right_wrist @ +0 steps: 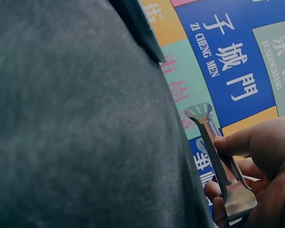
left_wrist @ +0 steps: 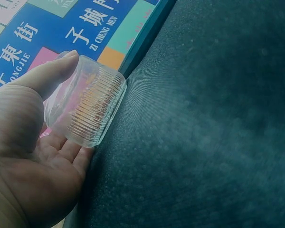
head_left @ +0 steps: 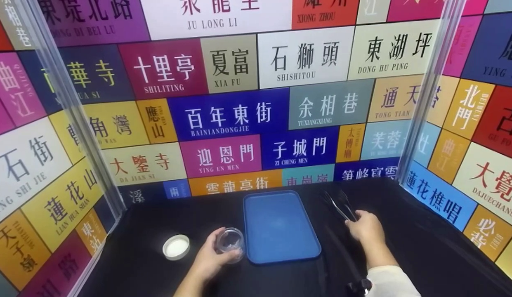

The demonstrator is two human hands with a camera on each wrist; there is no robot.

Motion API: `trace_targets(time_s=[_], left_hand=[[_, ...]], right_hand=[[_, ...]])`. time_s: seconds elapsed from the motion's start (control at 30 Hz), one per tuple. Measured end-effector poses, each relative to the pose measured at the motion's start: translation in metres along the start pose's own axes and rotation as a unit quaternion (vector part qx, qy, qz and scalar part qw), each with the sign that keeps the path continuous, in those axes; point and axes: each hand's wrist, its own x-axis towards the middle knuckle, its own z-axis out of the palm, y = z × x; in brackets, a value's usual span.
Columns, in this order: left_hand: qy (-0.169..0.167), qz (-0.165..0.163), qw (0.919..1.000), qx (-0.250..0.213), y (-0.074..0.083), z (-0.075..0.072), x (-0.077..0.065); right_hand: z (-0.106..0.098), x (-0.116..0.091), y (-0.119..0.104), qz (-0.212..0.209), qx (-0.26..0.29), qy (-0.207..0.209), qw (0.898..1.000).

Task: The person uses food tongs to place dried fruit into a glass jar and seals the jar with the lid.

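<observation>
On the left of the blue tray, my left hand holds a clear round jar by its side, thumb on one side and fingers on the other. The left wrist view shows the jar's ribbed wall, with its base close to the black cloth. My right hand grips a pair of metal tongs on the tray's right. In the right wrist view the thumb presses along the tongs. The far ends of the tongs look dark and spread apart in the head view.
A blue rectangular tray lies between the hands. Left of the jar lies a round white lid-like piece. Black cloth covers the table, and walls with coloured street-name panels stand behind and at both sides.
</observation>
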Motion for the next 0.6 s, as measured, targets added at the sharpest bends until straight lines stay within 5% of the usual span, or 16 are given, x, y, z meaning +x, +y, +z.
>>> trace_targets(time_s=[0.6], left_hand=[[0.003,0.007,1.0000,0.000,0.0001,0.0007,-0.0014]], right_hand=[[0.0020,-0.0036,0.0042,0.023,-0.019,-0.003,1.000]])
